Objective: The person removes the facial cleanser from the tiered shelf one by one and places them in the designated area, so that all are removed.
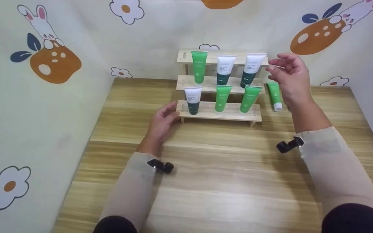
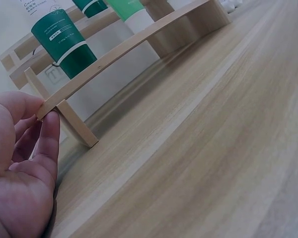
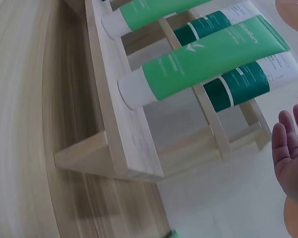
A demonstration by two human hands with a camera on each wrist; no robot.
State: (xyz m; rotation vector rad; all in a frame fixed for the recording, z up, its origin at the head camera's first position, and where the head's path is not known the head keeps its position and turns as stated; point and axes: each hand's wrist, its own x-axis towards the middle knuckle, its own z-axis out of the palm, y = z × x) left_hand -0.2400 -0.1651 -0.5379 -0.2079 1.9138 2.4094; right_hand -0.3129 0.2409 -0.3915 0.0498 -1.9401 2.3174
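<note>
A three-step wooden display stand (image 1: 219, 116) holds several squeeze tubes standing on their caps. On its lowest step are a white and dark green tube (image 1: 193, 100) at the left and two light green tubes (image 1: 222, 98). The middle step carries a light green tube (image 1: 199, 66) and two white and dark green tubes (image 1: 252, 69). My left hand (image 1: 163, 124) pinches the lowest step's left end between thumb and fingers, as the left wrist view shows. Beside the top step's right end, my right hand (image 1: 291, 77) is raised with loosely bent fingers, holding nothing.
Right of the stand, a light green tube (image 1: 274, 97) lies on the wood-grain table (image 1: 206, 181), its white cap toward me. Close behind the stand hangs a patterned cloth (image 1: 160, 42), which also covers the sides.
</note>
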